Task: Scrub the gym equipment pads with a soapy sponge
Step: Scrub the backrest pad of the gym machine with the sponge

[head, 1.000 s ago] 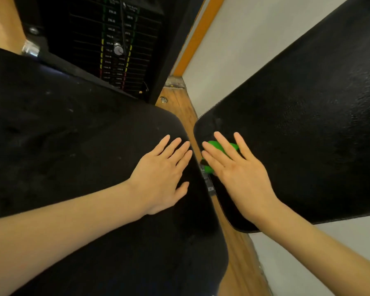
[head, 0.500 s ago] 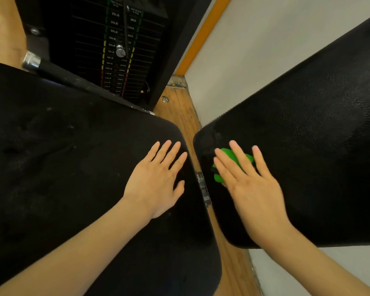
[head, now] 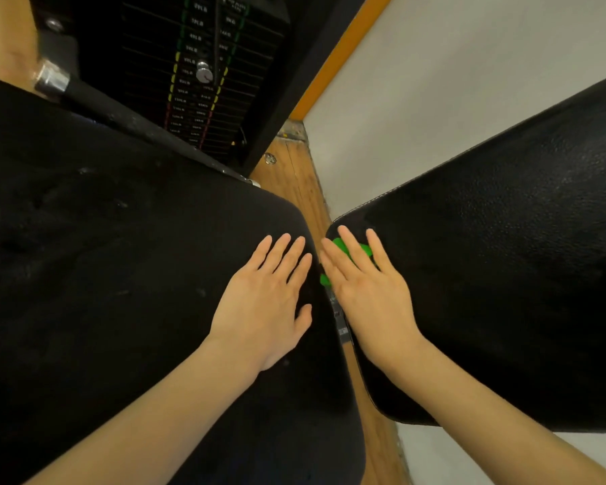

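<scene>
The green sponge [head: 350,252] lies under the right hand [head: 371,295], pressed flat against the near corner of the right pad [head: 504,274]; the grip is open, fingers straight over it, holding by pressure alone. The left hand [head: 263,306] rests flat, grip open and empty, on the left pad [head: 102,274], bracing. So close to the edge, a stroke toward the gap could push the sponge off onto the floor [head: 294,176]. Since half a second ago, hand and sponge have slid back toward that corner.
</scene>
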The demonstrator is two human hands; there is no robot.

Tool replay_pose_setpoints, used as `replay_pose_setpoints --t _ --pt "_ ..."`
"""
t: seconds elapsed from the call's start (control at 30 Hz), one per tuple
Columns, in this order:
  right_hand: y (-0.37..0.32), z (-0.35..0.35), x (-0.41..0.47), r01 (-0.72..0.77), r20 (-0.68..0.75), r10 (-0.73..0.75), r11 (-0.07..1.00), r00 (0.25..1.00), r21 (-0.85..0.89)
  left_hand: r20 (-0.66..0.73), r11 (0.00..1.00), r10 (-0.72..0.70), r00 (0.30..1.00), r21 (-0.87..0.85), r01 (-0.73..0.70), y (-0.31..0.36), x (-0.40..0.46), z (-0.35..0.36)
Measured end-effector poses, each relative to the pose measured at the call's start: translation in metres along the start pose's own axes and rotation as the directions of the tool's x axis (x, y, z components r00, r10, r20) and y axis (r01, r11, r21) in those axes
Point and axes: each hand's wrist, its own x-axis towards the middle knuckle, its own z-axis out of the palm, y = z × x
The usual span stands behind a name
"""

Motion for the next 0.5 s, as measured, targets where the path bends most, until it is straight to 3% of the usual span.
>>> replay_pose_setpoints --t 0.17,0.27,0.37,0.5 --pt "0.017 0.007 -0.041 -0.067 -0.068 0.067 0.998 0.995 0.014 -0.007 1.000 0.004 1.000 -0.008 -0.004 -0.002 0.000 0.001" --pt "0.016 0.002 -0.006 -0.035 -0.108 0.031 0.999 0.994 -0.032 -0.005 1.000 0.004 1.000 -0.012 -0.004 -0.002 0.001 -0.001" --pt "0.012 -0.004 0.027 -0.042 -0.049 0.041 0.999 0.998 -0.019 -0.007 1.000 0.003 1.000 -0.006 -0.003 0.000 0.001 0.000" --pt "0.009 0.009 -0.019 -0.024 -0.068 0.023 1.000 0.997 -0.010 -0.004 1.000 0.009 1.000 -0.017 -0.009 -0.001 0.000 -0.001"
